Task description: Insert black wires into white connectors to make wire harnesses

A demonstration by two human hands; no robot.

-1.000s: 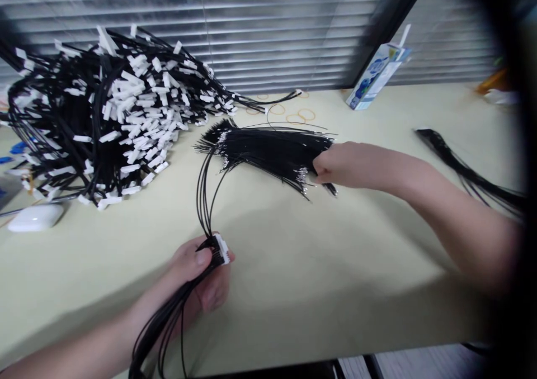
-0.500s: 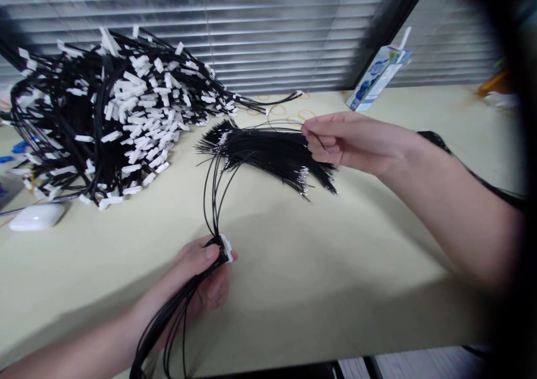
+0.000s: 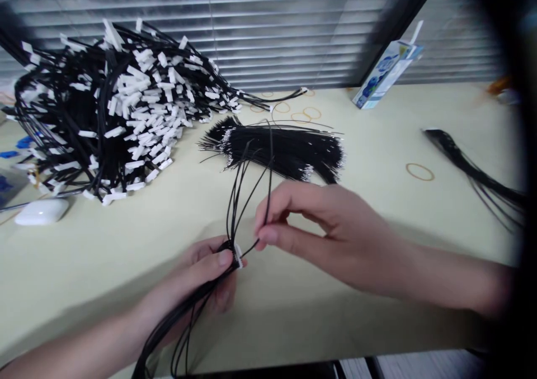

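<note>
My left hand [image 3: 213, 273] grips a white connector [image 3: 239, 255] with several black wires bunched into it. Some of these wires rise from the connector, while a thick bundle [image 3: 168, 326] hangs down over my left wrist. Between thumb and index finger, my right hand [image 3: 310, 233] pinches one thin black wire [image 3: 269, 183]. That wire's lower end meets the connector's right side; whether it is seated inside, I cannot tell. Behind the hands lies a pile of loose black wires [image 3: 277, 147] with shiny metal tips.
A big heap of black cables with white connectors [image 3: 138, 105] fills the back left. A white case [image 3: 42, 211] sits before it. At the back right stands a blue and white drink carton [image 3: 386, 74]. Rubber bands [image 3: 419, 171] and another wire bundle [image 3: 470, 164] lie on the table.
My right hand has come from the wire pile down and toward me to the connector, bringing a single wire. My left hand still holds the connector in nearly the same place.
</note>
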